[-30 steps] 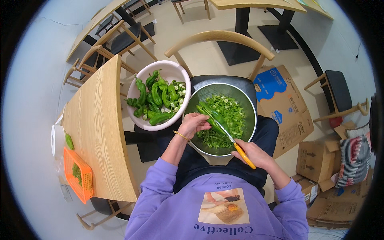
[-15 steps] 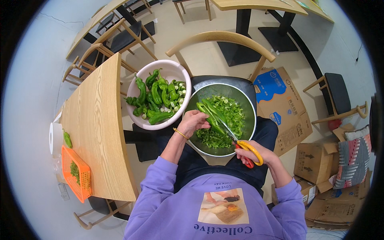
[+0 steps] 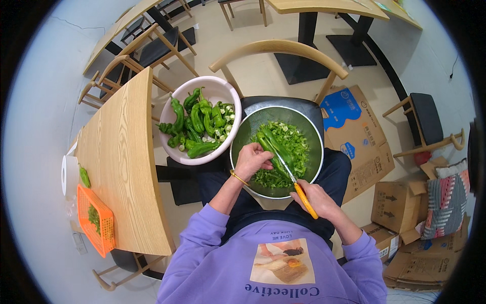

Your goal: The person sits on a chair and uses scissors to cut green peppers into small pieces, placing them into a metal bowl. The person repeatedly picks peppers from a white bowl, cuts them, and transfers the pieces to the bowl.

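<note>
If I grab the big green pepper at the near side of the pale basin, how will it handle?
The pepper looks plump and holds its shape, so it's likely firm rather than floppy. Its shiny skin may feel slippery. Being long and rounded, it could roll a little if pushed.

Left hand (image 3: 253, 161) holding green pepper (image 3: 277, 146), right hand (image 3: 321, 200) holding scissors (image 3: 301, 194), mesh bowl (image 3: 264, 115) below

One wide fisheye view from the head, facing steeply downward.
</note>
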The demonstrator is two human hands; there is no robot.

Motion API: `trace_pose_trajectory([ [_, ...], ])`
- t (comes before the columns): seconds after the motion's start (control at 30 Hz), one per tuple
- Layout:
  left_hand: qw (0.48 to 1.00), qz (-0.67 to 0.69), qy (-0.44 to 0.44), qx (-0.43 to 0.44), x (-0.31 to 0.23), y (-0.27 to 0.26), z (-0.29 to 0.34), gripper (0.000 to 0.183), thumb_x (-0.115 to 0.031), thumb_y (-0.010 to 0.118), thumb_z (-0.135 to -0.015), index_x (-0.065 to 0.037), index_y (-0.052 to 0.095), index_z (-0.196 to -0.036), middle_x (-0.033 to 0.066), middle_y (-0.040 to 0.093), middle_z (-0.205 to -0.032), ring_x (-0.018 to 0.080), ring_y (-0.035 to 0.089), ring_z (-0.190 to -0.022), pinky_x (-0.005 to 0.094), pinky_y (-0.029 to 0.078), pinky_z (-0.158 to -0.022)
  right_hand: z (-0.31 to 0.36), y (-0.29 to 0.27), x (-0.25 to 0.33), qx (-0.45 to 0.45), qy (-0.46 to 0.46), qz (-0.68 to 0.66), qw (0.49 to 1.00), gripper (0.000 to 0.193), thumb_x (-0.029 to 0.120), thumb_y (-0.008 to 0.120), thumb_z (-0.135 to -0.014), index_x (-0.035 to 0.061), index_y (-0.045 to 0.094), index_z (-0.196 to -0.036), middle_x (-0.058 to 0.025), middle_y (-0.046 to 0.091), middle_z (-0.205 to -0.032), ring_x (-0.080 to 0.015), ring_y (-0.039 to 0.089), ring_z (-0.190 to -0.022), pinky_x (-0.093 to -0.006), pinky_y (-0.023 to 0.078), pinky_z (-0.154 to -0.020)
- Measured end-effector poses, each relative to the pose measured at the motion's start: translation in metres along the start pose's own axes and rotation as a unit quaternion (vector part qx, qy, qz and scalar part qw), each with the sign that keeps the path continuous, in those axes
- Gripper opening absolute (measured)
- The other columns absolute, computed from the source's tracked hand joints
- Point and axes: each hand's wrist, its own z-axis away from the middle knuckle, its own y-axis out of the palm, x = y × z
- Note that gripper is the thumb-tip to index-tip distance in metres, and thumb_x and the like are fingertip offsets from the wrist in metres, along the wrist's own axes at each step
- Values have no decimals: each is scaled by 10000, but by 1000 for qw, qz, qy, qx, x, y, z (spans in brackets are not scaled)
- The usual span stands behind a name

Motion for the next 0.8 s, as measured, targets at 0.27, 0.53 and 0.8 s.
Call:
trace_pose_trajectory([
  [0.27,991,95,-83,35,-14,-13,-6,170,-93,704,-862,31,589,-861,103,631,-793,194,687,-641,309,630,-600,-7,-15,-4,128,94,-282,946,333,276,615,-993,-16,557,-1141,-52,589,-698,-120,586,-537,-264,465,-483],
  [0.53,994,70,-68,58,-5,-13,-8,206,-125,706,-879,39,600,-947,119,647,-864,206,692,-687,303,626,-672,-12,-19,-7,142,84,-360,918,324,330,600,-1000,11,558,-1040,-21,570,-671,-100,572,-521,-247,451,-456],
  [0.8,998,42,-47,29,-5,-11,-10,200,-107,732,-860,19,579,-836,100,644,-777,187,694,-641,304,633,-604,-17,-25,-9,166,105,-264,944,347,362,595,-996,19,544,-992,-35,601,-734,-96,590,-571,-245,477,-484],
])
